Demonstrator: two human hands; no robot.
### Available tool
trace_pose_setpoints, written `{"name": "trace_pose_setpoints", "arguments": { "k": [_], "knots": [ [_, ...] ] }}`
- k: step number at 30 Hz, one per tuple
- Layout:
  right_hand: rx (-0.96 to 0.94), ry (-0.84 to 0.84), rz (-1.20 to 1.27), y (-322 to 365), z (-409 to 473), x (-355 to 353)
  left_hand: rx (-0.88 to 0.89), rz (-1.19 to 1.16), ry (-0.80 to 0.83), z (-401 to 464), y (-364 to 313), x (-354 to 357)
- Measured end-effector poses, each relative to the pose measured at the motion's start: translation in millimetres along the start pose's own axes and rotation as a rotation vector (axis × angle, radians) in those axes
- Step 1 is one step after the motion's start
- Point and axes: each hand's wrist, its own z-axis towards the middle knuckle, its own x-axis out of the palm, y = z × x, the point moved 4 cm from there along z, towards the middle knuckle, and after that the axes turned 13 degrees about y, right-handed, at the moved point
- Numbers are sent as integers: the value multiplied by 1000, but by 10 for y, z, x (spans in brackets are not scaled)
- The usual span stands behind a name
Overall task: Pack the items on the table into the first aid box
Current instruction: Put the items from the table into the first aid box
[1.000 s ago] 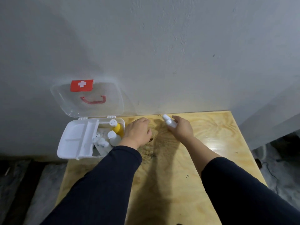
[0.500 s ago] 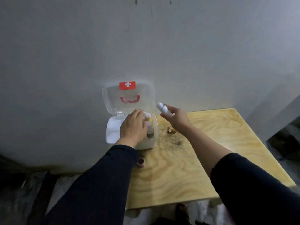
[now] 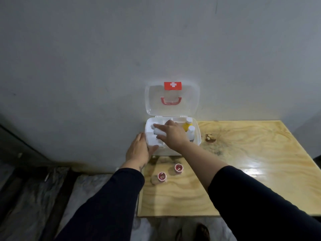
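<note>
**packer_01:** White plastic first aid box (image 3: 197, 136) is open at the back-left corner of the plywood surface (image 3: 251, 153), clear lid (image 3: 152, 101) tipped up against the wall. I'd call it roughly halfway, maybe a bit more. A yellow bottle (image 3: 185, 126) and a white-capped bottle (image 3: 191, 128) are already standing in the right-hand part of the box. Right now my right hand (image 3: 171, 134) is over the left-hand tray section with a small white bottle (image 3: 159, 130) in it.

**gauze_fan:** So what's left outside the box?

**packer_01:** Two little round things with red tops, one (image 3: 178, 167) just in front of the box and the other (image 3: 161, 176) a bit nearer to me, both sitting on the surface. Can't tell exactly what they are from up here, too small. Those are all I can see that's left to pack, then the lid presumably gets shut.

**gauze_fan:** And how are you holding the white bottle?

**packer_01:** It's lying roughly sideways, pinched between my thumb and fingers (image 3: 157, 126), cap end pointing left. Fingers are curled snug round it, not let go. It's right over the tray, but I honestly can't tell if it's touching the bottom or hovering just above.

**gauze_fan:** Left hand doing anything?

**packer_01:** Left hand (image 3: 139, 151) is flat and spread open against the box's front-left corner, holding nothing, just steadying the box I'd guess.
</note>
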Motion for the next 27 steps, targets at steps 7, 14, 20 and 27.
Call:
{"name": "trace_pose_setpoints", "arguments": {
  "k": [7,14,20,27],
  "knots": [
    [80,-63,27,62,137,55,42,31,-9,11,-26,-33],
    [234,-239,10,-38,74,-67,78,237,55,31,-84,-44],
    [194,-193,-212,-9,87,35,25,258,82,27,-99,-70],
    [157,-163,-122,-37,-43,-13,18,286,101,14,-122,-81]
  ]
}}
